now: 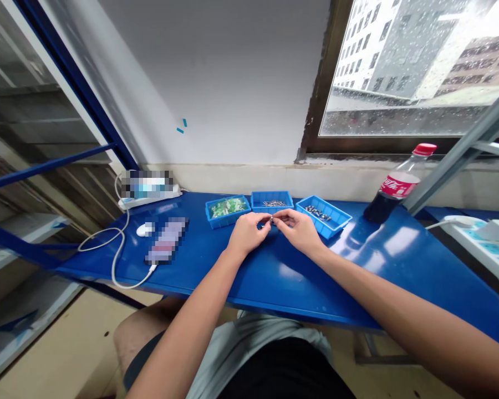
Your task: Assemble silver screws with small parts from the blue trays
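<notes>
My left hand (249, 233) and my right hand (296, 226) meet fingertip to fingertip above the blue table. Pinched between them is a small metal part (271, 220), too small and too covered by fingers to name. Just beyond my hands stand three blue bins. The left bin (224, 221) holds green and whitish small pieces (228, 207). Thin silvery metal pieces (274, 203) lie in the middle bin (270, 195). In the right bin (336, 224), short dark and shiny metal pieces (317, 213) lie loose.
A cola bottle (399, 183) with a red cap stands at the back right. On the left lie a phone (166, 241) with a white cable (115, 266), a white rounded object (144, 229) and a power strip (149, 198). A metal post (461, 144) slants at the right.
</notes>
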`<control>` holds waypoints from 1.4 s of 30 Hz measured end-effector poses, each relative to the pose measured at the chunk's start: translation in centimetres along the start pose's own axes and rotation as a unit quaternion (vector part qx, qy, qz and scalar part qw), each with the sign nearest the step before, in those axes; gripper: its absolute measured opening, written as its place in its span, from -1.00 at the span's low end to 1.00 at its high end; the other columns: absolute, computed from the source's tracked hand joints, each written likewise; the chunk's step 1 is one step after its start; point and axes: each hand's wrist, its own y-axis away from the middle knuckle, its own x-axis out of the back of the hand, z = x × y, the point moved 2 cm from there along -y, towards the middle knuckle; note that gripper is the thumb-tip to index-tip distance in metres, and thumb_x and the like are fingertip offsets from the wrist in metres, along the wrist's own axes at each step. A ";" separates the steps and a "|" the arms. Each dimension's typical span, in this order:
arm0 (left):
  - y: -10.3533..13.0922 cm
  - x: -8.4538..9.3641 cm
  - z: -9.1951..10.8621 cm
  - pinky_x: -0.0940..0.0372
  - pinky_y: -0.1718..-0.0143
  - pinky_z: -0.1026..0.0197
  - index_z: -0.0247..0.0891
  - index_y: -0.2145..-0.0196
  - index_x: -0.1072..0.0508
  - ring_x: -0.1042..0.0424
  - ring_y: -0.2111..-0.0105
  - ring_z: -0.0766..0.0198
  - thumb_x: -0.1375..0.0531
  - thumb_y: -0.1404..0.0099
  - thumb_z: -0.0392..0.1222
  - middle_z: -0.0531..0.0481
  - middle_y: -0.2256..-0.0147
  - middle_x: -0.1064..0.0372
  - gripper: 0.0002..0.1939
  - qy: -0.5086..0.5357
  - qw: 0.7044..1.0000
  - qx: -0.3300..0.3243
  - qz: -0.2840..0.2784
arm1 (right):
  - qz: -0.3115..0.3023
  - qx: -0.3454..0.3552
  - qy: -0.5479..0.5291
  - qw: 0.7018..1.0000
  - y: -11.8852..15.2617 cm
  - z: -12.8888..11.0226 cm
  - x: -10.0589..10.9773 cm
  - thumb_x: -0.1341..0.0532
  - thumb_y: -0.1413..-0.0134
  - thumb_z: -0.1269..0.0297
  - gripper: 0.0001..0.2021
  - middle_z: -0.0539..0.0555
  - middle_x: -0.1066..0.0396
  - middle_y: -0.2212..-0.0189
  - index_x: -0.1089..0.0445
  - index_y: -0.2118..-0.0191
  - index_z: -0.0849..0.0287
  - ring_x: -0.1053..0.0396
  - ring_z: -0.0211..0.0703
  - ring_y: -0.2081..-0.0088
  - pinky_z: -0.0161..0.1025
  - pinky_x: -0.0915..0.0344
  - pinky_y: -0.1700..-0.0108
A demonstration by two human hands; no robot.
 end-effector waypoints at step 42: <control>0.0 -0.3 -1.2 -0.45 -0.05 0.04 -0.21 0.06 -0.60 -0.57 0.06 0.07 -0.17 -0.47 -0.25 -0.11 0.06 -0.61 -0.78 -0.059 0.996 -0.039 -0.048 | -0.137 0.052 0.485 0.862 -0.1 -1.4 2.7 -0.20 -0.36 0.05 -0.77 0.15 -0.54 0.33 -0.48 0.19 0.07 -0.45 0.02 0.37 -0.15 -0.19 0.34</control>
